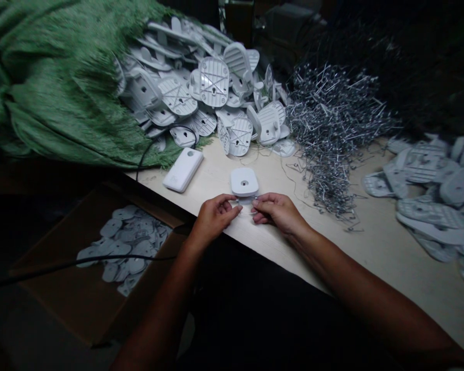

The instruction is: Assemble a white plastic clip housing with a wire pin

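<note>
A white plastic part [244, 180] with rounded corners and a small hole in its middle stands at the table's front edge. My left hand [215, 215] is closed at its near left corner, thumb and fingers pinching one end of a thin metal wire spring [246, 213]. At the near right corner, my right hand [274, 210] pinches the other end of that spring. The wire spans the gap between both hands, just in front of the part. Fingertips hide its ends, so I cannot tell whether they are seated in the part.
Behind lies a heap of white plastic parts [214, 82] spilling from a green woven sack [62, 98]. A white power bank [183, 170] with a black cable is at left. Metal wire springs [328, 113] and more plastic parts [429, 170] lie right. A cardboard box [62, 293] holds flat pieces below.
</note>
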Demonstrator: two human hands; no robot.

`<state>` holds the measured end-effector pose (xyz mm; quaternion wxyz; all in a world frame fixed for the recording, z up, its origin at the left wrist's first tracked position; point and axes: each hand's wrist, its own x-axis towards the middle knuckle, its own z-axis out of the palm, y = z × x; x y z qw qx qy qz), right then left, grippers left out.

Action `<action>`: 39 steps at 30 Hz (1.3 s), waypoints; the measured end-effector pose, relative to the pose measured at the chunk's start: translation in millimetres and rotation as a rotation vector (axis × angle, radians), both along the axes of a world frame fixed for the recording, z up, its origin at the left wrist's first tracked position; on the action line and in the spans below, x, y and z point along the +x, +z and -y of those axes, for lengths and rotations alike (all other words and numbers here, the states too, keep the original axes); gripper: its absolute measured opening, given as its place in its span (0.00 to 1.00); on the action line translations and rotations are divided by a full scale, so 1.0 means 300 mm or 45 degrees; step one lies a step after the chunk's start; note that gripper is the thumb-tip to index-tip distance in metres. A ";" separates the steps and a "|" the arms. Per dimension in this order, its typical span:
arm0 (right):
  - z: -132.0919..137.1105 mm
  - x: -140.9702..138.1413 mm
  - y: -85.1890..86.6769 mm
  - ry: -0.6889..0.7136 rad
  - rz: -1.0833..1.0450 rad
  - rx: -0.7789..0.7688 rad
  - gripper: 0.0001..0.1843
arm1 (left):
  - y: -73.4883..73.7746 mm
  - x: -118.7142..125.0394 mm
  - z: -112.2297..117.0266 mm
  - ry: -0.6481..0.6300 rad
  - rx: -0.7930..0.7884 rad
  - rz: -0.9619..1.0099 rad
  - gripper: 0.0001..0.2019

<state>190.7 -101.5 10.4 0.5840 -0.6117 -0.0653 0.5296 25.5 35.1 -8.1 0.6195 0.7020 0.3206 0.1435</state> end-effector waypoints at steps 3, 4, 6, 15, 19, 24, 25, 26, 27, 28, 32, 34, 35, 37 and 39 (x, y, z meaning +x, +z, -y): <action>0.001 -0.004 0.009 -0.031 -0.021 -0.015 0.11 | -0.002 0.000 0.000 0.016 -0.013 0.002 0.24; 0.004 -0.007 0.012 -0.040 -0.036 -0.018 0.12 | -0.002 -0.003 0.003 0.020 -0.010 -0.001 0.25; 0.018 -0.016 0.018 -0.056 -0.065 -0.014 0.14 | -0.002 -0.014 0.013 0.011 0.018 -0.017 0.24; 0.077 -0.033 0.024 -0.021 -0.179 -0.012 0.16 | 0.032 -0.064 0.029 0.020 0.359 -0.154 0.33; 0.066 -0.011 0.028 0.019 -0.246 0.011 0.17 | 0.072 -0.033 -0.025 -0.148 0.460 -0.102 0.39; 0.063 0.017 0.019 0.031 -0.341 0.091 0.16 | 0.090 -0.002 -0.067 -0.365 0.439 -0.008 0.28; 0.063 0.023 0.015 0.029 -0.365 0.105 0.17 | 0.088 0.000 -0.070 -0.369 0.423 0.002 0.27; 0.062 0.028 0.010 0.027 -0.383 0.119 0.19 | 0.086 0.000 -0.072 -0.367 0.413 0.016 0.26; 0.062 0.033 0.005 0.023 -0.394 0.130 0.21 | 0.084 -0.001 -0.074 -0.366 0.412 0.033 0.25; 0.062 0.037 0.000 0.016 -0.396 0.140 0.22 | 0.084 -0.003 -0.075 -0.366 0.417 0.051 0.24; 0.061 0.043 -0.015 -0.066 -0.344 0.154 0.24 | 0.080 -0.010 -0.077 -0.398 0.427 0.092 0.23; 0.061 0.039 -0.017 -0.091 -0.309 0.151 0.23 | 0.067 -0.009 -0.076 -0.386 0.435 0.105 0.24; 0.062 0.037 -0.017 -0.096 -0.292 0.151 0.23 | 0.057 -0.006 -0.075 -0.367 0.441 0.115 0.25; 0.064 0.033 -0.016 -0.097 -0.267 0.151 0.25 | 0.030 0.002 -0.072 -0.303 0.461 0.153 0.25; 0.067 0.034 -0.015 -0.085 -0.229 0.145 0.27 | 0.002 0.011 -0.069 -0.224 0.481 0.217 0.21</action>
